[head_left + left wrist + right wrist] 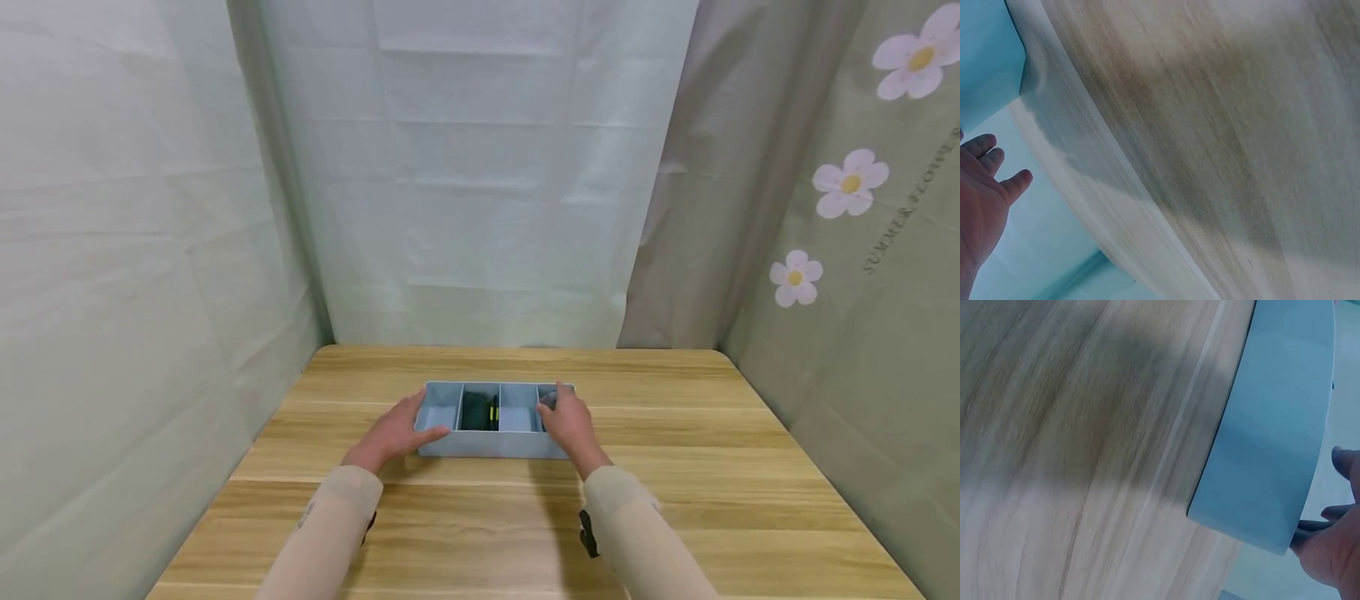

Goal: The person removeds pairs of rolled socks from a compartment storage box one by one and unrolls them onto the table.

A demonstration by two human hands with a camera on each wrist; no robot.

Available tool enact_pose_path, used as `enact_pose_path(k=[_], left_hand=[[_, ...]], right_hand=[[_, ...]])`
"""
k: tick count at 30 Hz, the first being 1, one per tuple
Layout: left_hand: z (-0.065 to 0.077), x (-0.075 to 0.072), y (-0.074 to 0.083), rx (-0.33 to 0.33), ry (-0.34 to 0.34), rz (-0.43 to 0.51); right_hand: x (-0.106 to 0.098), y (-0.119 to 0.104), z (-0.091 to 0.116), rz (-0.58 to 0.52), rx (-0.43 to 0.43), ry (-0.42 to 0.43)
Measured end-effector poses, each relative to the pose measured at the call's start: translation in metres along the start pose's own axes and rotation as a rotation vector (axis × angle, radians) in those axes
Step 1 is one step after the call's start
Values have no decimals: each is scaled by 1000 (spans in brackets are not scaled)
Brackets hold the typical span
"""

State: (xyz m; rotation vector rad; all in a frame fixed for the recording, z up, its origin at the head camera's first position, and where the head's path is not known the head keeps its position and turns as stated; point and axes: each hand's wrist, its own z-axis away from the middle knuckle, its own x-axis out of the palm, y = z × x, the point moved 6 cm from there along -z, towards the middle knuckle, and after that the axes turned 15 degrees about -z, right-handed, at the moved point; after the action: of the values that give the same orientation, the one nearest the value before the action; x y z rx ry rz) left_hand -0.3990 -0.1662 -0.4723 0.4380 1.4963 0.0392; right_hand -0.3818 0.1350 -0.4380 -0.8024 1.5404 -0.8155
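Note:
A light blue divided box (480, 445) with several compartments in a row lies on the wooden table. My left hand (396, 429) is at its left end, thumb stretched toward the front wall; the left wrist view shows its fingers (1017, 185) spread and loosely extended. Over the right end is my right hand (572, 423), its fingers reaching past the box's end corner in the right wrist view. One compartment holds a dark green item (475, 411) beside a black and yellow one (493, 412). A greyish item (550, 400) in the rightmost compartment is partly hidden by my right hand.
The wooden table (480, 533) reaches back to a pale hanging cloth (480, 208). Cloth walls stand on both sides, the right one (862, 333) printed with flowers. Dark bands or straps (588, 533) show at the sleeves.

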Motion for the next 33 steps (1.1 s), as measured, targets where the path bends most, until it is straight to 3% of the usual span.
enact_pose_path(k=[16,21,30,33], left_hand=[[-3,1,0,-8,7,6],[-3,1,1,-7,6,11],[2,4,0,-17,15,37],[2,5,0,-24,16,55]], right_hand=[[7,-2,-1,4,-30,104],[3,-2,-1,58,-64,156],[10,3,1,54,10,158],[10,3,1,72,-15,173]])
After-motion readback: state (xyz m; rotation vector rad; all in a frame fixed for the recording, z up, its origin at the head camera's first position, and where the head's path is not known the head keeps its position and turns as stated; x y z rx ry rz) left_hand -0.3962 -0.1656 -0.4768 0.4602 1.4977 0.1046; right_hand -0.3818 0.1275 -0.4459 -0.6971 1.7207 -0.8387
